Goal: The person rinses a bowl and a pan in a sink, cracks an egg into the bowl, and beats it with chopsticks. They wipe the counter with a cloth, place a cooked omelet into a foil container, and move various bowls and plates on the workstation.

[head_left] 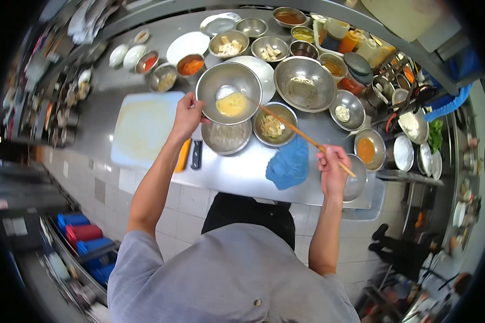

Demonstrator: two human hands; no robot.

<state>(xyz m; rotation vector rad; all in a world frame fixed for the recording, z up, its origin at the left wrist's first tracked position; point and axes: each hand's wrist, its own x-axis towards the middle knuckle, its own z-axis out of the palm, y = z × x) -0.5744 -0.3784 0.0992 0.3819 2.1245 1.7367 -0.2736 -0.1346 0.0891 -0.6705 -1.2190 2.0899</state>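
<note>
My left hand (189, 117) is closed on the rim of a steel mixing bowl (213, 81), raised and tilted above the counter. A pale yellow mixture (233, 104) lies in the bottom of it. In my right hand (333, 164) is a pair of wooden chopsticks (292, 128), whose far ends reach to the bowl's right rim. Below the raised bowl stands another steel bowl (226, 146) with something pale and cloudy inside. A bowl of pale sliced food (271, 127) is to its right. Under the chopsticks lies a crumpled blue cloth (289, 164).
A white cutting board (140, 126) lies at left, near a black-handled knife (196, 155) and a yellow handle (182, 157). Several bowls and plates crowd the back, including a large steel bowl (305, 81). A bowl of orange liquid (366, 150) stands right. Another person (442, 269) is at lower right.
</note>
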